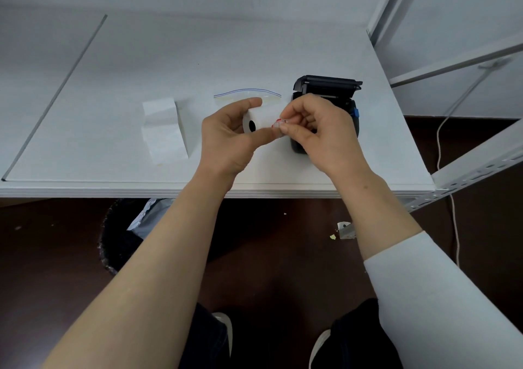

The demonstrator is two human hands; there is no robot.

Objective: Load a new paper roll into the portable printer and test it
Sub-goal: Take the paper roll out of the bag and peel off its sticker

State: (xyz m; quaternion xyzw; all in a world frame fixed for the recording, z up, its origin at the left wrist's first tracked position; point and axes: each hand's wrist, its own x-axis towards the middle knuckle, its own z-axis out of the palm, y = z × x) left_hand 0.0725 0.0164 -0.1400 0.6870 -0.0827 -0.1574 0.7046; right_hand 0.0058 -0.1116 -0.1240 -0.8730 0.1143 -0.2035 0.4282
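Note:
My left hand [229, 139] holds a white paper roll [261, 118] above the table, its dark core hole facing me. My right hand [317, 130] pinches a small red and white sticker tab [278, 122] at the roll's loose end. Behind my right hand stands the black portable printer [328, 88] with its lid flipped open. Much of the printer's body is hidden by my right hand.
A curled strip of white paper [164, 130] lies on the white table [113, 71] to the left. A clear zip bag [246, 96] lies behind the roll. A white metal rack [458, 62] stands at right. A black-lined bin [121, 235] sits under the table's front edge.

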